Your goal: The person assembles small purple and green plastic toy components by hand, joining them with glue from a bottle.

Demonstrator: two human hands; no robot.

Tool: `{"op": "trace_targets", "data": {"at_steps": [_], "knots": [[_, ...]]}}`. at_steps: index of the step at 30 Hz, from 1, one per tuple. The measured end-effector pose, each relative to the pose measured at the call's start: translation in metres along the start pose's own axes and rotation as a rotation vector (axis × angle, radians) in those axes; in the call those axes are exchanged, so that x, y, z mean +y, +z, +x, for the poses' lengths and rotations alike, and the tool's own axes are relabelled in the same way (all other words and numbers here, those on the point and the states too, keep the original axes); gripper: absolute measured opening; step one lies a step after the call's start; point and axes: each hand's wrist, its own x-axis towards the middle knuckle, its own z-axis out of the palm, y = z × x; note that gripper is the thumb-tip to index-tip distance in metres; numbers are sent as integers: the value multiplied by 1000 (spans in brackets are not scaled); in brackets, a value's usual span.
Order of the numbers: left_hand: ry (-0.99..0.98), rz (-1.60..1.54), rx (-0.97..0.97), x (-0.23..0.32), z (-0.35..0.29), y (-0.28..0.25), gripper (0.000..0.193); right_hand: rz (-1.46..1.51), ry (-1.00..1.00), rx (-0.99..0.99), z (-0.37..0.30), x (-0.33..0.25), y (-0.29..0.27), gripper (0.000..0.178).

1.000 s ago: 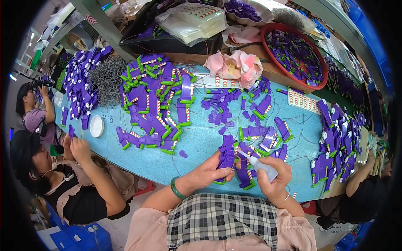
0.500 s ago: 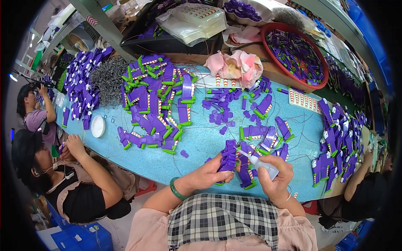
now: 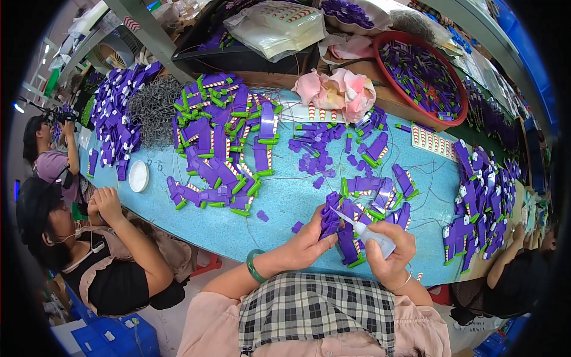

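Observation:
My left hand (image 3: pixel 304 245), a green bangle on its wrist, grips a purple plastic part (image 3: pixel 331 219) above the blue tabletop. In my right hand (image 3: pixel 394 253) is a small translucent squeeze bottle (image 3: pixel 378 239) with a long thin nozzle. The nozzle points left and its tip is at the purple part; whether they touch I cannot tell. Just beyond my hands lie purple-and-green pieces (image 3: pixel 364 187) with red-striped stickers and thin wires. Loose purple bits (image 3: pixel 310 160) are scattered farther off. My left fingertips are partly hidden behind the part.
A big heap of purple-and-green pieces (image 3: pixel 223 137) lies left of centre, another heap (image 3: pixel 485 196) at the right. Pink cloth (image 3: pixel 336 94), a sticker sheet (image 3: pixel 433 144) and a red basin (image 3: pixel 380 59) sit at the back. Co-workers (image 3: pixel 113 262) sit at the left and right.
My left hand has turned the purple part more upright and shifted slightly to the right. The bottle in my right hand stays nearly in place. A co-worker's hands at the left have moved.

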Motion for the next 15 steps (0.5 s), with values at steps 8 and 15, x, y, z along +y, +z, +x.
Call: {"op": "trace_targets", "data": {"at_steps": [8, 15], "knots": [[164, 226, 51, -12, -2, -3, 52, -13, 8, -37, -1, -3, 0, 23], [101, -543, -119, -13, -1, -11, 63, 69, 26, 21, -8, 4, -3, 21]]}}
